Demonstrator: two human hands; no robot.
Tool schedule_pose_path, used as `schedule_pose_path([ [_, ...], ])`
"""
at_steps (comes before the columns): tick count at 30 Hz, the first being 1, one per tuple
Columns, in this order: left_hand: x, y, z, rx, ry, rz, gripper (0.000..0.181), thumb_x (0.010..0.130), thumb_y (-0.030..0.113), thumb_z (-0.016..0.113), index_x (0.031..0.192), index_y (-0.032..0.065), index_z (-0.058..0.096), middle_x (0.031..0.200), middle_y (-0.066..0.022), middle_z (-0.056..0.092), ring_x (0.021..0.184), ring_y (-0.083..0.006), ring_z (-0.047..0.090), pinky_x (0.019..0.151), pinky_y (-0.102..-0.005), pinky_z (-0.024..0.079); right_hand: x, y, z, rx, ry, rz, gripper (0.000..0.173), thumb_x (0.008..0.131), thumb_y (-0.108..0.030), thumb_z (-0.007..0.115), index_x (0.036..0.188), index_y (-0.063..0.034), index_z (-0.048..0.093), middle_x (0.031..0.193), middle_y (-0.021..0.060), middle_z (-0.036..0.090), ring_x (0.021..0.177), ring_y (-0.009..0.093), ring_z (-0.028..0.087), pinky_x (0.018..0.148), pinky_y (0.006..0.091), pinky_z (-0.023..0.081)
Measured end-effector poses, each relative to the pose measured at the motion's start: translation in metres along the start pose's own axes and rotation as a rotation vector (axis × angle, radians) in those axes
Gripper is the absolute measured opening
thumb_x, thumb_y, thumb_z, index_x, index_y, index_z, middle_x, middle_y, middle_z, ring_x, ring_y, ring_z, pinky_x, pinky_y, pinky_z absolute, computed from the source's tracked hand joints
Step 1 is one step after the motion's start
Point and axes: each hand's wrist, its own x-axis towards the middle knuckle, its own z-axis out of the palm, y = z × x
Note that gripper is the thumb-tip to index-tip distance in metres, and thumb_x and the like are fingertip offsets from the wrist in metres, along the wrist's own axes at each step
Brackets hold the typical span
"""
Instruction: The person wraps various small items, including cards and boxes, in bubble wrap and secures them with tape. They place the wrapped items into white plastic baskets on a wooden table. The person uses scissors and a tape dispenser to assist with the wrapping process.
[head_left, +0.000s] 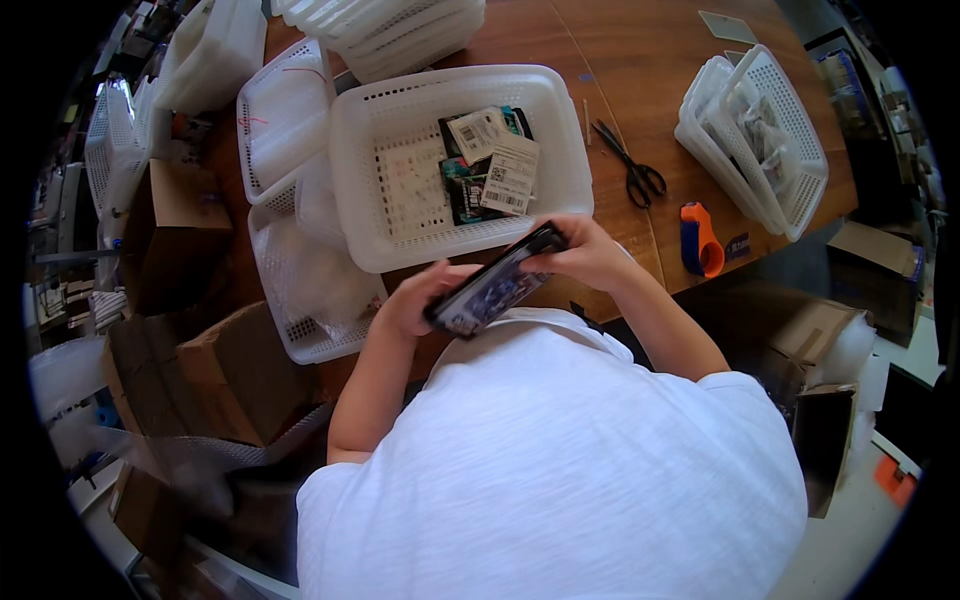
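Observation:
Both my hands hold a dark, flat rectangular item (496, 289) with a colourful printed face, tilted just in front of my body. Whether it is a box or a packet cannot be made out through the blur. My left hand (414, 298) supports its lower left end. Thumb and fingers of my right hand (589, 251) grip the upper right end. Beyond it stands a white perforated plastic basket (577, 150). Inside lie several dark printed packets (461, 206), with white paper labels (511, 171) bearing writing and codes on top.
Black-handled scissors (634, 169) and an orange-and-blue tape dispenser (703, 240) lie to the right. Tilted white baskets (806, 165) stand near the wooden table's (525, 37) right edge. More baskets (289, 120) crowd the left, with cardboard boxes (240, 375) below them.

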Motion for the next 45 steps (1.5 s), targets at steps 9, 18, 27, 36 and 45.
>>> schedule_pose_path([
  [9, 0.041, -0.04, 0.073, 0.238, 0.592, 0.279, 0.034, 0.099, 0.037, 0.038, 0.11, 0.0078, 0.052, 0.1, -0.0077, 0.059, 0.094, -0.0157, 0.058, 0.078, -0.031, 0.05, -0.069, 0.05, -0.008, 0.359, 0.268, 0.157, 0.027, 0.075, -0.005, 0.075, 0.097, -0.0004, 0.061, 0.09, 0.0069, 0.066, 0.081, 0.012, 0.061, 0.073, 0.0262, 0.048],
  [18, 0.18, 0.039, -0.018, 2.064, 0.984, -0.007, 0.043, 0.076, 0.036, 0.072, 0.098, 0.0013, 0.061, 0.103, -0.0148, 0.057, 0.097, -0.0278, 0.058, 0.079, -0.0378, 0.05, -0.094, 0.05, -0.065, 0.301, 0.453, 0.104, 0.022, 0.071, 0.001, 0.075, 0.089, -0.0005, 0.062, 0.086, 0.0053, 0.066, 0.078, 0.011, 0.061, 0.07, 0.0251, 0.05],
  [27, 0.157, 0.073, -0.027, 1.885, 1.034, 0.034, 0.024, 0.082, 0.022, 0.062, 0.099, 0.0046, 0.06, 0.092, -0.0175, 0.064, 0.089, -0.0348, 0.061, 0.075, -0.0448, 0.048, -0.079, 0.042, -0.095, 0.276, 0.407, 0.125, 0.018, 0.074, -0.001, 0.073, 0.089, -0.0012, 0.063, 0.081, 0.0024, 0.065, 0.073, 0.009, 0.059, 0.069, 0.0244, 0.048],
  [36, 0.104, 0.074, 0.011, 2.428, 1.268, 0.443, 0.053, 0.077, 0.021, 0.069, 0.124, 0.0055, 0.05, 0.12, -0.0138, 0.052, 0.108, -0.0317, 0.054, 0.082, -0.0419, 0.049, -0.061, 0.041, -0.094, 0.242, 0.335, 0.149, 0.021, 0.073, -0.003, 0.075, 0.09, 0.0002, 0.063, 0.08, 0.0054, 0.066, 0.07, 0.011, 0.06, 0.068, 0.026, 0.049],
  [45, 0.147, 0.064, -0.017, 2.296, 0.815, -0.199, 0.067, 0.06, 0.033, 0.084, 0.113, 0.0016, 0.056, 0.12, -0.0165, 0.054, 0.112, -0.0314, 0.051, 0.09, -0.0408, 0.046, -0.088, 0.048, -0.049, 0.199, 0.343, 0.195, 0.025, 0.073, -0.006, 0.076, 0.094, 0.0014, 0.064, 0.084, 0.0054, 0.067, 0.07, 0.011, 0.061, 0.068, 0.0263, 0.05],
])
